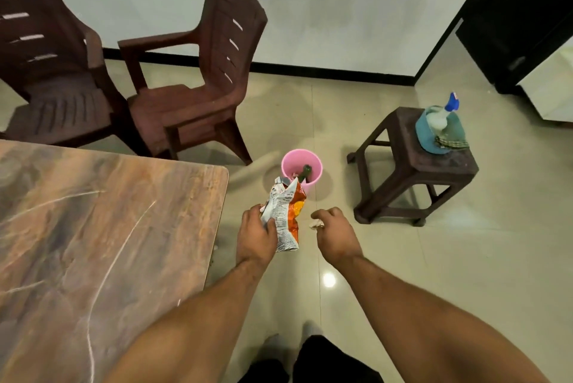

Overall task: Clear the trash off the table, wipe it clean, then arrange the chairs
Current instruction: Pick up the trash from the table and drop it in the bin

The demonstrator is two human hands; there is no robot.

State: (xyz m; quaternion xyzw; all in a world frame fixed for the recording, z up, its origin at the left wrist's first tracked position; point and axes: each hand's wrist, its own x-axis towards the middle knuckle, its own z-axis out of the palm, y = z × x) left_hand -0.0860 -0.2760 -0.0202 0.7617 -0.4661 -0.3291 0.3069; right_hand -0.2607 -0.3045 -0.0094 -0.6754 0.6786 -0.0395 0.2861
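Tiled floor beside a wood-grain table: left hand grips an orange-and-white snack packet, right hand pinches a white paper scrap — seemingly clearing trash; next, release both over the pink plastic bin.

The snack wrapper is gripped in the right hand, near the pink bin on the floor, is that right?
No. The head view shows the left hand gripping the snack wrapper, near the pink bin on the floor.
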